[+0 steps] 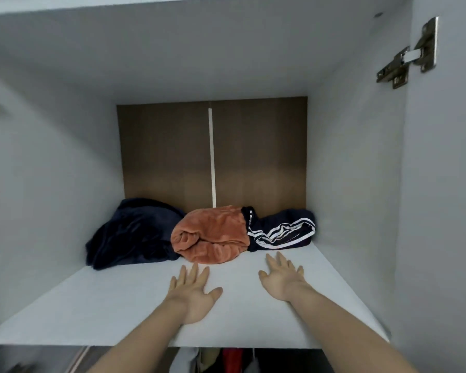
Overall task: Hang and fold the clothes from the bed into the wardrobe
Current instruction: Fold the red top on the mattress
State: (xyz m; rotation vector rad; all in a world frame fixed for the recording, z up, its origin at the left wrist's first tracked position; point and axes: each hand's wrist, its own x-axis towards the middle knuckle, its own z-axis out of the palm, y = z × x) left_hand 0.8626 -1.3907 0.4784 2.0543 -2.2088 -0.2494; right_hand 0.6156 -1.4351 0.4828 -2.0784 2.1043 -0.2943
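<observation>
On the white wardrobe shelf, your left hand and right hand lie flat, empty, before the rolled orange fleece garment; nudge it back level with its dark neighbours.

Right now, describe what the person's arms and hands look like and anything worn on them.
Both forearms are bare as far as the view shows: no sleeves, no gloves. The left hand and right hand carry no rings, and no watch or bracelet shows at either wrist. The nails look short and unpainted, though the picture is soft. No marks or bandages are visible.
</observation>
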